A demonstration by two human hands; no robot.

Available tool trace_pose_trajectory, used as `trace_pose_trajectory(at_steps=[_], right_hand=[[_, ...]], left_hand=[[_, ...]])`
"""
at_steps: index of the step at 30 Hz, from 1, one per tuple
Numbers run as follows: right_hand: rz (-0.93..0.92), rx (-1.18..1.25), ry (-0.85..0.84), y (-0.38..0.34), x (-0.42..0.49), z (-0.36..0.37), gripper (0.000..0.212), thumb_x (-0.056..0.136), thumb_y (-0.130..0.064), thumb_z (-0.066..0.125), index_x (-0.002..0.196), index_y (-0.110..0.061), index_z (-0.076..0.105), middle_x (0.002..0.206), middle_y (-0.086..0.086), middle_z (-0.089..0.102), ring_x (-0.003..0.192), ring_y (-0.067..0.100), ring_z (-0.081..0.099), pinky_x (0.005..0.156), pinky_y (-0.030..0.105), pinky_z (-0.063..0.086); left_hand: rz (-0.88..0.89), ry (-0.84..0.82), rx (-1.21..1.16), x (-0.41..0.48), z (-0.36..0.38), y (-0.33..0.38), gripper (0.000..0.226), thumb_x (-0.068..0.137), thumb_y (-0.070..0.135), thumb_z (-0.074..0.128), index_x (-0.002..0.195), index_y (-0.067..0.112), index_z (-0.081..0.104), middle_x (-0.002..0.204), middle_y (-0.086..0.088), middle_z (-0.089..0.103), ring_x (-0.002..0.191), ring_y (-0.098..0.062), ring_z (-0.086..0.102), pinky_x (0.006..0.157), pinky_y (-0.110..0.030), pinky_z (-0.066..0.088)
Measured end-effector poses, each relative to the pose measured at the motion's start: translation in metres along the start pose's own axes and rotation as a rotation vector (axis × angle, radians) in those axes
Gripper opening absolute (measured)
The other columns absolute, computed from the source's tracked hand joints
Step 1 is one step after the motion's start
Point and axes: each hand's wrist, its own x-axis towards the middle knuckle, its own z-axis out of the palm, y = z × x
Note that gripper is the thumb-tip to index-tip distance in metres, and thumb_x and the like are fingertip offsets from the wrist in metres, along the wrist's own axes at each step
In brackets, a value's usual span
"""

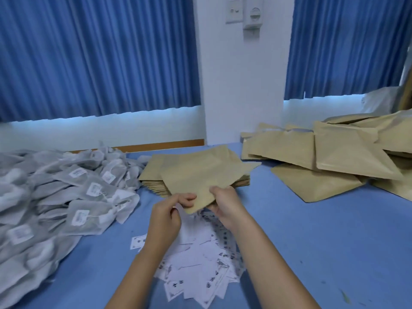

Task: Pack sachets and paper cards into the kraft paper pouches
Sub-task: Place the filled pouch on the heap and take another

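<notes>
A flat kraft paper pouch [198,177] is held over the table's middle by both hands at its near edge. My left hand [168,214] pinches the edge with curled fingers, and a bit of white paper shows under them. My right hand [225,204] grips the same edge from the right. Under the pouch lies a stack of empty kraft pouches [156,175]. A heap of grey-white sachets [64,197] with small labels fills the left side. Scattered white paper cards [200,264] lie under my forearms.
Filled, bulging kraft pouches [334,157] are piled at the back right. The table has a blue cover [323,241]. Blue curtains [100,52] and a white wall column [243,85] stand behind the table.
</notes>
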Motion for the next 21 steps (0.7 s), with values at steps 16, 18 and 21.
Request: trace_pose_trajectory(at_steps=[16, 18, 21], right_hand=[[0.173, 0.297, -0.323, 0.058, -0.006, 0.019, 0.024, 0.089, 0.005, 0.038, 0.074, 0.006, 0.056, 0.075, 0.017, 0.058, 0.063, 0.018, 0.061, 0.068, 0.025, 0.049], [0.182, 0.28, -0.355, 0.056, -0.007, 0.019, 0.026, 0.088, 0.003, 0.04, 0.072, 0.007, 0.059, 0.081, 0.021, 0.06, 0.078, 0.027, 0.063, 0.076, 0.028, 0.052], [0.168, 0.272, -0.363, 0.054, -0.009, 0.017, 0.018, 0.091, -0.001, 0.041, 0.103, 0.005, 0.054, 0.105, 0.024, 0.055, 0.106, 0.037, 0.055, 0.1, 0.042, 0.044]], left_hand=[[-0.247, -0.143, -0.168, -0.016, -0.018, -0.029, 0.02, 0.075, 0.014, 0.079, 0.094, 0.014, 0.076, 0.096, 0.006, 0.071, 0.091, -0.001, 0.065, 0.084, -0.016, 0.049], [-0.303, -0.158, -0.197, -0.016, -0.02, -0.031, 0.018, 0.075, 0.013, 0.079, 0.093, 0.014, 0.076, 0.096, 0.007, 0.071, 0.09, 0.001, 0.065, 0.083, -0.012, 0.047], [-0.426, -0.196, -0.216, -0.019, -0.023, -0.034, 0.013, 0.078, 0.016, 0.077, 0.09, 0.019, 0.077, 0.095, 0.013, 0.071, 0.09, 0.002, 0.064, 0.08, -0.009, 0.045]])
